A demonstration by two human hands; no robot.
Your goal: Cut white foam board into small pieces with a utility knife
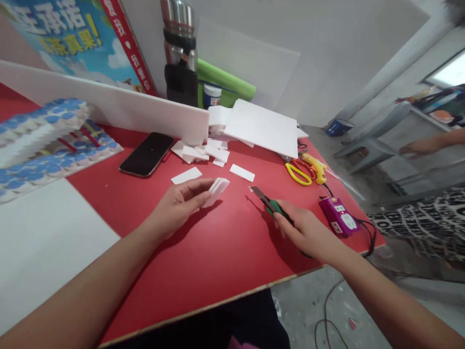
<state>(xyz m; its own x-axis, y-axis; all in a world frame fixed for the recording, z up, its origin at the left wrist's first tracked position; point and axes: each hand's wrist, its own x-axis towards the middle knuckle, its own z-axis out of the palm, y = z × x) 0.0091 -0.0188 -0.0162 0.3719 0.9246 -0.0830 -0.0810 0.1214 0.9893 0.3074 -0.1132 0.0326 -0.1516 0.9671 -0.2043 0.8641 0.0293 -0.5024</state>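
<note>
My left hand (183, 203) pinches a few small white foam board pieces (217, 192) together, held just above the red table (218, 261). In my right hand (303, 230) is a green and black utility knife (271, 204), its blade out and pointing up and to the left. A tiny white scrap sits at the blade's tip. Between and beyond the hands, two white strips lie flat: a left strip (186, 175) and a right strip (241, 172). Behind them is a loose pile of white offcuts (201, 151).
A phone (147, 154) and a blue-and-white model (58, 140) are at left. White boards (263, 127), yellow-handled scissors (298, 174), a yellow glue gun (315, 167) and a purple power box (339, 216) stand at right. A thermos (180, 53) is behind. Another person's hand (417, 147) shows far right.
</note>
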